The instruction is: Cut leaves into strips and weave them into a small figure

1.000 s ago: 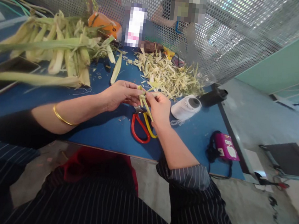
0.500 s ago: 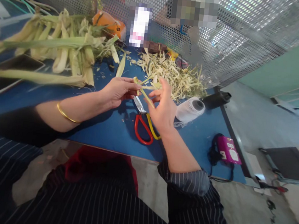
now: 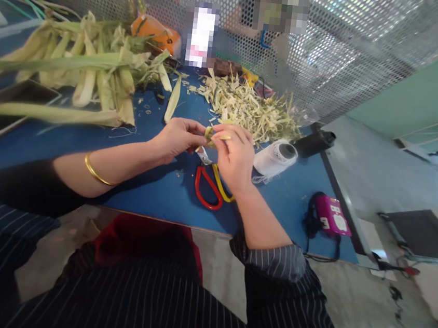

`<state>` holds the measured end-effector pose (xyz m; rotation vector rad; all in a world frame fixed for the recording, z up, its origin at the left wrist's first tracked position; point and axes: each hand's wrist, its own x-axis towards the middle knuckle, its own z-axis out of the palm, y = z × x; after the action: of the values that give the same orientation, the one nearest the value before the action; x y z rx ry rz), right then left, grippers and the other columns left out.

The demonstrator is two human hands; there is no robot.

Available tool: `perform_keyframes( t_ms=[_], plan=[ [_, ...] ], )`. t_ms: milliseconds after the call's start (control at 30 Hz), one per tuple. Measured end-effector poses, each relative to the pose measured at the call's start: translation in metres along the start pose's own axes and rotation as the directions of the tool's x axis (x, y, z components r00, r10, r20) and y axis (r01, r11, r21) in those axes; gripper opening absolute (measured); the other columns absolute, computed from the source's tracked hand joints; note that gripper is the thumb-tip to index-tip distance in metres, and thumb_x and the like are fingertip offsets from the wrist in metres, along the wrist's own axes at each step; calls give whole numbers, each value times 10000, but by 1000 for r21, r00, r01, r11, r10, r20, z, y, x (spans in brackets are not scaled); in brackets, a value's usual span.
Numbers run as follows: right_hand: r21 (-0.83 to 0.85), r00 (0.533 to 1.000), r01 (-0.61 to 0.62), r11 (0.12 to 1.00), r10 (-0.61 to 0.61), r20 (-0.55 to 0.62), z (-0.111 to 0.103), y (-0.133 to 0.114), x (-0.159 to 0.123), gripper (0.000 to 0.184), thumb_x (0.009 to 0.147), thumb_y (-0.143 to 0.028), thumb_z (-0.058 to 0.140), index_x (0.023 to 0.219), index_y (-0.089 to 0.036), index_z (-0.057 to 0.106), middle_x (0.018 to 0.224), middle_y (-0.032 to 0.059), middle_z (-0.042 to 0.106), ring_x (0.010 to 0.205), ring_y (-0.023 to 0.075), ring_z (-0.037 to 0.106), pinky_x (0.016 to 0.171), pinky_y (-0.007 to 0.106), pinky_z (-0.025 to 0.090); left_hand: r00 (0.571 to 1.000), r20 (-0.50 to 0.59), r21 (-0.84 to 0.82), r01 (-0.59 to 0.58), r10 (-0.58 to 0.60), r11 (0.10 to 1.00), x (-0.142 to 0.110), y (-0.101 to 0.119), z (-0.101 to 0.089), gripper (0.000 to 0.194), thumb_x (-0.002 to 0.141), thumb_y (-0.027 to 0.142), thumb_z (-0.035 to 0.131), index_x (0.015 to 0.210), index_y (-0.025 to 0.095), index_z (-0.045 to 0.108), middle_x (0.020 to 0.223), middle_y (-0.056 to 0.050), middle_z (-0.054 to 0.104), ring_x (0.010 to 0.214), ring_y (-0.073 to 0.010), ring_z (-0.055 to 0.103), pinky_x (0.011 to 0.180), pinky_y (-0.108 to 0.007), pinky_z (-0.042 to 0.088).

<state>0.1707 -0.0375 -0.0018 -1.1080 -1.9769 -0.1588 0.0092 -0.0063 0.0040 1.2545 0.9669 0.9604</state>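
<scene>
Between both hands is a small folded strip of pale green corn husk (image 3: 208, 136). My left hand (image 3: 178, 140) pinches it from the left with thumb and fingertips. From the other side my right hand (image 3: 236, 153) closes its fingers on the same strip, and a narrow end pokes out by its knuckles. Scissors (image 3: 209, 186) with one red and one yellow handle lie just below the hands, their blades partly hidden. A white thread cone (image 3: 276, 159) is to the right of my right hand. One loose husk leaf (image 3: 173, 100) lies beyond my left hand.
Corn husks (image 3: 92, 67) are heaped at the left, over a dark tray (image 3: 17, 103). Shredded husk (image 3: 252, 107) forms a pile farther back. A black cone (image 3: 315, 144), a purple box (image 3: 333, 215) with a black cable and an orange packet (image 3: 156, 35) also stand about the blue table (image 3: 149, 193).
My right hand has moved in against my left, its fingers closing on the strip. The strip, crossed with loose ends before, is now folded into a small bundle.
</scene>
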Motion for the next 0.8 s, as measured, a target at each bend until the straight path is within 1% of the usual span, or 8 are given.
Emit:
perform_keyframes(
  t_ms=[67, 133, 233, 333, 433, 567, 700, 800],
  plan=[
    [11, 989, -147, 989, 147, 10, 2, 2, -1, 152, 929, -243, 474, 829, -210, 585, 935, 40, 688, 919, 168, 628, 853, 324, 438, 1000, 30, 39, -6, 4, 999, -2, 0, 1, 70, 640, 126, 719, 695, 115, 678, 548, 8, 596, 457, -59, 476, 446, -204, 363],
    [-18, 960, -275, 961, 275, 56, 3, 4, -2, 171, 932, -267, 459, 828, -206, 581, 885, 42, 673, 835, 169, 617, 760, 306, 436, 999, 43, 57, -4, 2, 998, -4, -1, 2, 71, 652, 145, 721, 714, 119, 698, 542, 1, 606, 460, -66, 492, 453, -208, 374],
    [-81, 919, -361, 929, 369, 137, 3, 2, -2, 189, 932, -279, 445, 825, -202, 580, 798, 31, 653, 730, 161, 582, 681, 291, 393, 997, 70, 57, 8, -12, 998, -4, -3, 2, 110, 671, 166, 723, 771, 121, 721, 570, -16, 638, 486, -78, 541, 483, -210, 417],
    [-120, 896, -409, 905, 423, 137, 2, 0, -1, 185, 922, -277, 457, 805, -197, 575, 708, 19, 612, 673, 157, 549, 657, 289, 358, 994, 104, 13, 43, -44, 999, -6, -4, 3, 185, 719, 246, 717, 853, 119, 721, 688, -53, 696, 569, -105, 626, 535, -218, 475],
    [-109, 888, -426, 898, 438, 141, 3, -2, 0, 179, 916, -273, 462, 795, -198, 569, 685, 13, 594, 657, 154, 533, 654, 287, 348, 989, 118, -8, 93, -91, 996, -9, -3, 8, 292, 684, 282, 767, 920, 123, 705, 767, -68, 719, 632, -131, 675, 574, -226, 512],
    [-78, 905, -394, 916, 402, 138, 4, -3, 0, 189, 921, -309, 467, 805, -199, 568, 720, 12, 607, 657, 139, 524, 648, 278, 343, 989, 11, -72, 149, -148, 986, -12, 0, 13, 255, 647, 174, 779, 882, 112, 702, 699, -39, 698, 591, -117, 666, 564, -208, 514],
    [-57, 895, -412, 909, 416, 164, -9, -1, 5, 228, 896, -390, 518, 792, -204, 601, 591, -27, 537, 556, 112, 457, 614, 274, 337, 984, -66, -145, 154, -165, 977, -7, 3, 9, 242, 648, 139, 766, 880, 109, 701, 701, -41, 695, 579, -122, 665, 549, -215, 516],
    [93, 891, -423, 901, 395, 224, -20, 4, 9, 128, 825, -318, 616, 779, -200, 635, 601, -34, 563, 571, 103, 487, 641, 275, 384, 977, -119, -172, 156, -178, 973, -1, 4, 2, 252, 643, 148, 776, 878, 112, 695, 659, -42, 682, 571, -133, 664, 536, -222, 516]
  ],
)
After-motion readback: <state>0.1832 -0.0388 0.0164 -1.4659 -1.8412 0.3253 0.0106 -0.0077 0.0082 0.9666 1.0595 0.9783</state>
